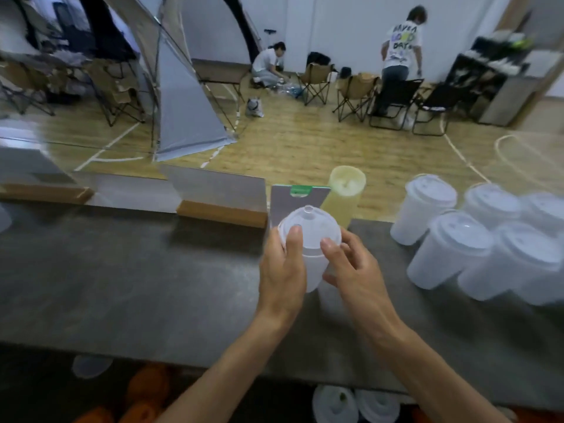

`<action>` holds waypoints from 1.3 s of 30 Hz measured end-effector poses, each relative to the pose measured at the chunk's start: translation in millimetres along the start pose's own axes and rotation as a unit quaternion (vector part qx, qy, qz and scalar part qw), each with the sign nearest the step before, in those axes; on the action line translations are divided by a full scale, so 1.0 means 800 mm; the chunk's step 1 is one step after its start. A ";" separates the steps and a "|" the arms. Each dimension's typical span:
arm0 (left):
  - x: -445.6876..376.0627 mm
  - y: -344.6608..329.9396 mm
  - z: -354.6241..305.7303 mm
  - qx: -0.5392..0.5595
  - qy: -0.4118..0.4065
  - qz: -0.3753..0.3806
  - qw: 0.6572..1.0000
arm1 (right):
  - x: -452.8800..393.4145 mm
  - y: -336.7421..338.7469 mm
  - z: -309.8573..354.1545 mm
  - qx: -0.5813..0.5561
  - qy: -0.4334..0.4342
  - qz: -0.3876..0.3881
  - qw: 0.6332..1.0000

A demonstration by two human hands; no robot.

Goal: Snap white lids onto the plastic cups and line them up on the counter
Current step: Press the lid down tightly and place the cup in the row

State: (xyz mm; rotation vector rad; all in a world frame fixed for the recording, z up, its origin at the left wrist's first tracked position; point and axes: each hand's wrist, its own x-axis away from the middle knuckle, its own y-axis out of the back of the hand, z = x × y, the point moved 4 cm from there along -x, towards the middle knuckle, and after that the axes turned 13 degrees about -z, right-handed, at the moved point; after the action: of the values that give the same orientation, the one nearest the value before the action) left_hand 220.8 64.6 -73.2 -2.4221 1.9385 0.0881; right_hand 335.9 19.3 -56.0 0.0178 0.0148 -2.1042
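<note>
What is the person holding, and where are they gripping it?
A plastic cup: left hand round its side, right hand on the other, both thumbs on its lid.

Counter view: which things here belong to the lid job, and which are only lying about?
Job: cup in left hand and right hand, its lid, lidded cups.
Lying about: yellow cup, grey card, folding chairs.

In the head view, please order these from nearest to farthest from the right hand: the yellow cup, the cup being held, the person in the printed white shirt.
From the right hand:
1. Held cup, in its grip.
2. Yellow cup, just behind, at the counter's far edge.
3. Person in the printed shirt, across the room.
</note>
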 end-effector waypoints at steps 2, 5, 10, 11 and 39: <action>0.023 -0.033 -0.001 0.001 0.005 0.033 0.999 | 0.001 0.041 -0.003 0.001 -0.010 -0.036 0.999; 0.045 -0.065 0.000 -0.019 0.010 0.060 0.998 | 0.005 0.079 -0.009 0.011 -0.025 -0.068 0.997; 0.059 -0.083 0.009 -0.040 0.006 0.077 0.996 | 0.011 0.101 -0.018 0.000 -0.043 -0.086 0.995; 0.061 -0.083 0.010 -0.045 0.005 0.077 0.996 | 0.011 0.103 -0.018 -0.003 -0.043 -0.086 0.995; 0.057 -0.104 0.018 0.061 0.015 0.070 0.996 | -0.059 0.108 -0.025 -0.066 -0.143 -0.043 0.987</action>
State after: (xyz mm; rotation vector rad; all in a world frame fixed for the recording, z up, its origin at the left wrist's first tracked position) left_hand 311.6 39.2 -91.1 -2.2245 2.0589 -0.0608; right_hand 434.1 16.4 -75.6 -0.3708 -0.0193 -2.1705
